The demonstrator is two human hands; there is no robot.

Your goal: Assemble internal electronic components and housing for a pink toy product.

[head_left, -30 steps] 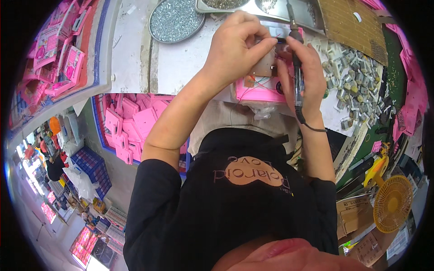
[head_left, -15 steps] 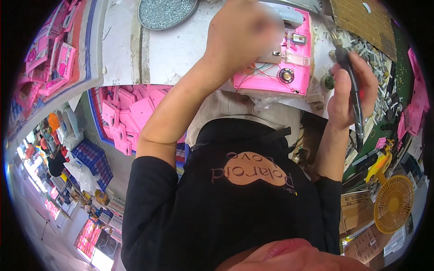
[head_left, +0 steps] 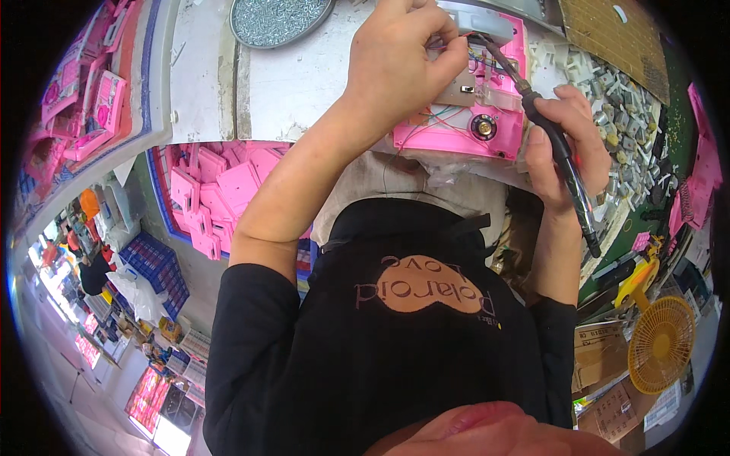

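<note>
At the near edge of the white worktop (head_left: 281,91), straight ahead of the wearer, I saw on my remote feed a pink casing (head_left: 456,144) with its wiring exposed. The left hand (head_left: 407,64) was over its far left side, thumb and fingertips drawn together beside a red wire; I could not tell from here whether they gripped it. The right hand (head_left: 570,140) was closed around the black handle of a soldering iron (head_left: 563,149), whose tip reached in next to the left thumb. The hands were near each other but apart. I made out a round speaker (head_left: 483,127) in the casing's near right corner.

For writing, I had the black shirt (head_left: 365,365): dark lettering (head_left: 426,285) ran across a tan patch on its front, with a smaller line beside it. The cartons (head_left: 597,353) at lower right, by the yellow fan (head_left: 661,346), carried print too small for me to read. A round tray (head_left: 262,46) of screws stood left of the hands.
</note>
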